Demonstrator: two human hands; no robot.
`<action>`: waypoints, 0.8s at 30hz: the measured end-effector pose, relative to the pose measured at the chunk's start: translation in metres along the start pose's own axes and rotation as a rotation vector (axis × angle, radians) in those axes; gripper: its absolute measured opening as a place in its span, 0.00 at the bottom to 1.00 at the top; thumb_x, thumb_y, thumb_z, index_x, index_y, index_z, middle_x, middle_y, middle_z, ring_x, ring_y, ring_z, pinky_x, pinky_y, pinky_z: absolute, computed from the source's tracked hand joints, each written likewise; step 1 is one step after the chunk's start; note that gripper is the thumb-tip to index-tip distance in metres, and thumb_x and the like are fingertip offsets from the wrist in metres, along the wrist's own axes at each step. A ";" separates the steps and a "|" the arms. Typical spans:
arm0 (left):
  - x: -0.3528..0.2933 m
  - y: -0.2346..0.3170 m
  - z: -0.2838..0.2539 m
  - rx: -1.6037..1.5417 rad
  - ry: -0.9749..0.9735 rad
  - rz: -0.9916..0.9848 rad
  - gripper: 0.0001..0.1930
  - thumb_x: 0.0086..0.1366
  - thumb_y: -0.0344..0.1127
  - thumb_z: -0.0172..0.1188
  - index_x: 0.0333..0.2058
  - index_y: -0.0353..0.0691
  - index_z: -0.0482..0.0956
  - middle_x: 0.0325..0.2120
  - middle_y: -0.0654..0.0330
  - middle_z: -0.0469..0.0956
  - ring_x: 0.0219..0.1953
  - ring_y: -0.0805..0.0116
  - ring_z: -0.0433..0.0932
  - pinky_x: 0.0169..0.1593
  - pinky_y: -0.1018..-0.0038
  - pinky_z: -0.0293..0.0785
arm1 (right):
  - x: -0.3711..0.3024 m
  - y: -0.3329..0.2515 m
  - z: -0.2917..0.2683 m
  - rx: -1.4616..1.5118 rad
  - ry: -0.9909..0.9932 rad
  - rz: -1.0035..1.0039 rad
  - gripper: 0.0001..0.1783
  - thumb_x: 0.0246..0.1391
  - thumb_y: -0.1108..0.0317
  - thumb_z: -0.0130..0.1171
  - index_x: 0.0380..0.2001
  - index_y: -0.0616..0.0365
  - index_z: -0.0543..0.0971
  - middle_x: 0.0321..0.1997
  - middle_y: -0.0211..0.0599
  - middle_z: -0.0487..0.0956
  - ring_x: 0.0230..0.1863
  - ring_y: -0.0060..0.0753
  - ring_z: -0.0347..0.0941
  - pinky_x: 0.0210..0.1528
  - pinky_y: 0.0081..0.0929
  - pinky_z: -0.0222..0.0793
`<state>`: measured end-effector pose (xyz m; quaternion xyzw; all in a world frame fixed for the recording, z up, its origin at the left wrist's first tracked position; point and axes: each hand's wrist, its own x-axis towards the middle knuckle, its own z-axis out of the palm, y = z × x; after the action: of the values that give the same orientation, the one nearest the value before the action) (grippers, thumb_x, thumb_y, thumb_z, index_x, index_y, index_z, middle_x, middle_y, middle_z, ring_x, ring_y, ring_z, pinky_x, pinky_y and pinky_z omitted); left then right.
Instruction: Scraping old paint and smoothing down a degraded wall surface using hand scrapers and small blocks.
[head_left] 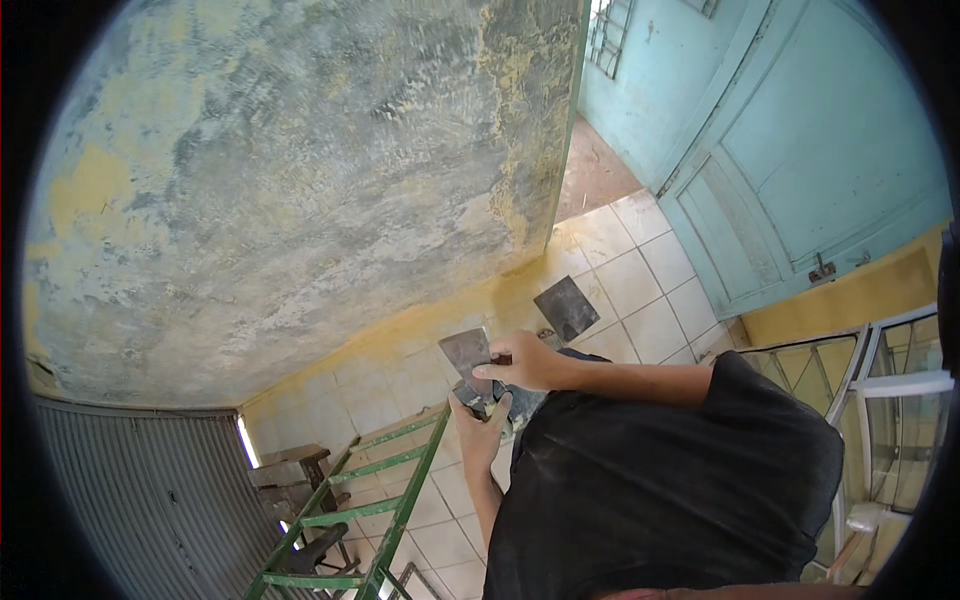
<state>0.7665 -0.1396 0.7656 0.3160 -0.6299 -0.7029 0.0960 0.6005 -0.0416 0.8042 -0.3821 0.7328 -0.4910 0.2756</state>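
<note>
The grey blade juts left from the right hand, whose grip is clamped on its right side, thumb laid over the face. Just below, the left hand has thumb and fingers around a dark piece; I cannot tell whether that grip is closed on it. A dark plate lies on the tiled floor near the right hand. Farther out are a green ladder, the patchy wall and a blue door.
</note>
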 end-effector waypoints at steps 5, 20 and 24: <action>-0.015 -0.007 -0.016 -0.031 -0.054 0.068 0.34 0.61 0.33 0.74 0.60 0.36 0.63 0.50 0.53 0.76 0.52 0.65 0.76 0.55 0.68 0.73 | -0.024 -0.005 0.024 0.143 0.077 0.072 0.19 0.60 0.58 0.67 0.29 0.68 0.80 0.22 0.41 0.78 0.21 0.27 0.66 0.28 0.35 0.64; 0.014 0.009 -0.011 0.271 0.042 0.389 0.38 0.71 0.33 0.61 0.73 0.34 0.50 0.57 0.36 0.73 0.55 0.50 0.78 0.62 0.60 0.70 | -0.003 0.001 0.002 0.285 0.134 0.272 0.16 0.68 0.61 0.57 0.49 0.63 0.75 0.25 0.35 0.77 0.23 0.24 0.71 0.26 0.30 0.67; 0.047 0.022 0.002 0.357 0.002 0.381 0.18 0.75 0.35 0.55 0.60 0.37 0.75 0.52 0.42 0.80 0.53 0.50 0.80 0.59 0.62 0.72 | 0.025 0.019 -0.019 0.175 0.193 0.174 0.13 0.70 0.63 0.55 0.43 0.64 0.76 0.28 0.33 0.79 0.27 0.20 0.72 0.30 0.25 0.68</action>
<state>0.7229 -0.1671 0.7711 0.2043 -0.7920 -0.5497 0.1698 0.5659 -0.0486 0.7928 -0.2428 0.7407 -0.5614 0.2778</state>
